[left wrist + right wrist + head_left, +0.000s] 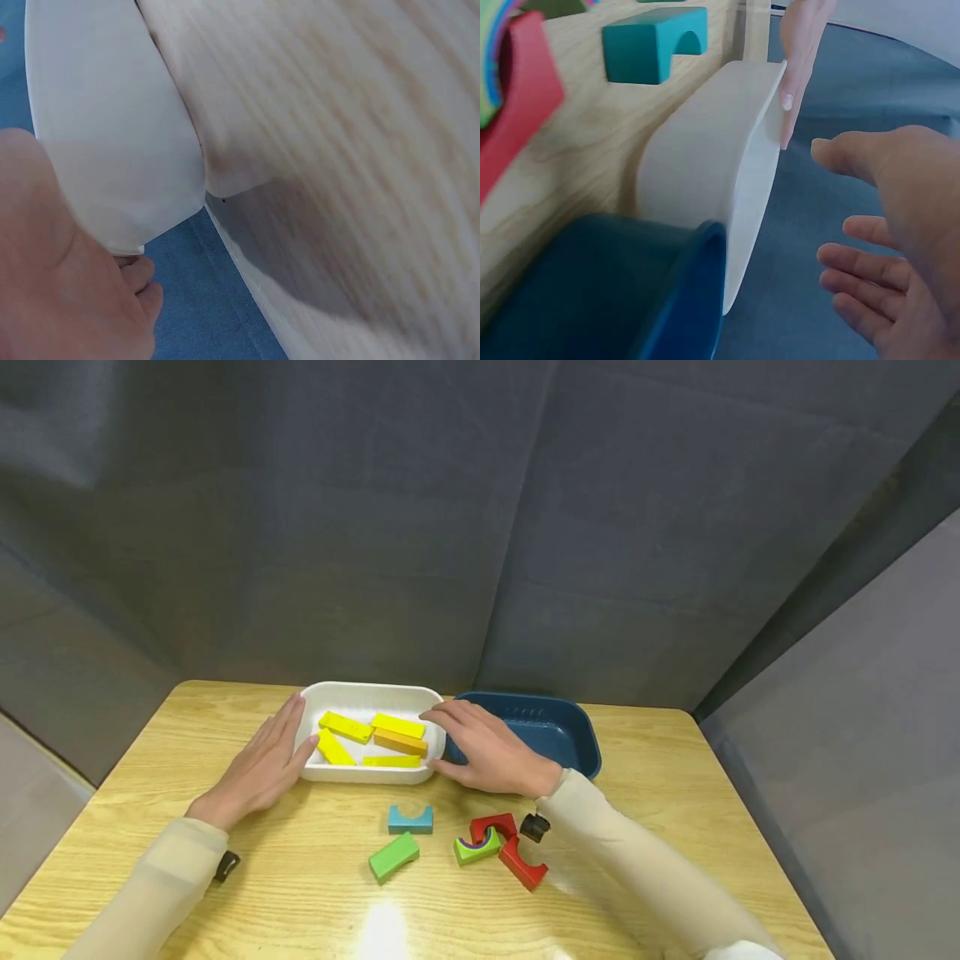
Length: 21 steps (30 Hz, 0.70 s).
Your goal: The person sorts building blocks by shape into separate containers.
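A white tray [360, 697] sat on the wooden counter [675, 777] toward its far edge, holding five flat blocks: four yellow blocks [345, 727] and one orange block [400, 742] lying in a loose cluster on its floor. The left hand [258, 768] lay at the tray's 9 o'clock end, fingers straight and spread, palm down on the counter with the fingertips against the tray's outer wall. The right hand [487, 752] lay at the tray's 3 o'clock end, fingers relaxed and nearly straight, its fingertips at the rim; neither hand curled round anything. In the right wrist view the right hand's fingers [862, 259] hung open beside the tray's wall [705, 180], and whether they touched it could not be told there.

A dark blue tray [570, 727] stood at 3 o'clock of the white one, touching or just beside it, partly behind the right hand. Nearer the person, at 6 o'clock of the white tray, lay a teal arch block [410, 819], a green block [393, 856], a small green piece with a coloured arc [477, 848] and two red arch blocks [517, 860] close together. Grey cloth [480, 527] hung behind the counter.
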### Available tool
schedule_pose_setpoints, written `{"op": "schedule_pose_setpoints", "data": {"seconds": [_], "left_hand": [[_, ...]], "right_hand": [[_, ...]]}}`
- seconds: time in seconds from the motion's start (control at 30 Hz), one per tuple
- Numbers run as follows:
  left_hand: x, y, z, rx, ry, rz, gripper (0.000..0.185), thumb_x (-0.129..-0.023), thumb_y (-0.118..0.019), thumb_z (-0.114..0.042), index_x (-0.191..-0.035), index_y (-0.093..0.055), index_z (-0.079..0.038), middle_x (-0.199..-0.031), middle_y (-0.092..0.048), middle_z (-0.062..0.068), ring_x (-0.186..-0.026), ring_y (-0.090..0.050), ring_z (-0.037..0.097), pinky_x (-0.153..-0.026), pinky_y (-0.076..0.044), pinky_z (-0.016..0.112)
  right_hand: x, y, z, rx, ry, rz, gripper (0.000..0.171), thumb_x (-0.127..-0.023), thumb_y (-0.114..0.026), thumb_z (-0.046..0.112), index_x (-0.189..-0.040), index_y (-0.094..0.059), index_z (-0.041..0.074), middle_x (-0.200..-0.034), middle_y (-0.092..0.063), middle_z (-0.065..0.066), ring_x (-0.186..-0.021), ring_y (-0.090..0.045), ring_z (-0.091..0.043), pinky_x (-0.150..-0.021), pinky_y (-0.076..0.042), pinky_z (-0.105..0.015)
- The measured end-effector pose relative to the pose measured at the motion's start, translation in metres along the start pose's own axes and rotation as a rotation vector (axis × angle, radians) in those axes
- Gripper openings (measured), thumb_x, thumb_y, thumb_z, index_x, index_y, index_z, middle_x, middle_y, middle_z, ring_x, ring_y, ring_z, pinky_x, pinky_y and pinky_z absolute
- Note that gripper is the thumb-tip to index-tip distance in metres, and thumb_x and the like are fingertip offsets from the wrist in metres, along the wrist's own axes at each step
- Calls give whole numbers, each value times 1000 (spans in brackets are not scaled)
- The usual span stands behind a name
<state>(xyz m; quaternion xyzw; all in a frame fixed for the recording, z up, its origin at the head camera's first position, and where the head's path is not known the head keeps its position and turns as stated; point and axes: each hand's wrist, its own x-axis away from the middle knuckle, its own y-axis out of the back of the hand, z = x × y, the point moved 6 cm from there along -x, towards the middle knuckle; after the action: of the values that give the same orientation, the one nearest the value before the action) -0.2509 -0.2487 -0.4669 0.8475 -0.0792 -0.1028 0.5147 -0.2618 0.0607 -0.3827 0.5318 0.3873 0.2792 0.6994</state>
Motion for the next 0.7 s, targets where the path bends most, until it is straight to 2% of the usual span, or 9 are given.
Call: {"op": "schedule_pose_setpoints", "data": {"seconds": [0.3, 0.7], "left_hand": [[2, -2, 0, 4, 3, -2, 80, -116, -39, -41, -170, 1, 2, -179, 3, 23, -165, -3, 43, -133, -6, 61], [4, 1, 1, 4, 12, 1, 81, -116, -37, -44, -170, 4, 1, -179, 6, 21, -165, 0, 41, -133, -4, 59]], "right_hand": [[34, 2, -12, -2, -112, -21, 68, -99, -78, 43, -154, -55, 11, -152, -57, -7, -139, -53, -24, -119, -47, -46], [78, 7, -31, 6, -236, -79, 66, -99, -77, 47, -152, -58, 13, -151, -58, -7, -140, -55, -29, -121, -43, -55]]}}
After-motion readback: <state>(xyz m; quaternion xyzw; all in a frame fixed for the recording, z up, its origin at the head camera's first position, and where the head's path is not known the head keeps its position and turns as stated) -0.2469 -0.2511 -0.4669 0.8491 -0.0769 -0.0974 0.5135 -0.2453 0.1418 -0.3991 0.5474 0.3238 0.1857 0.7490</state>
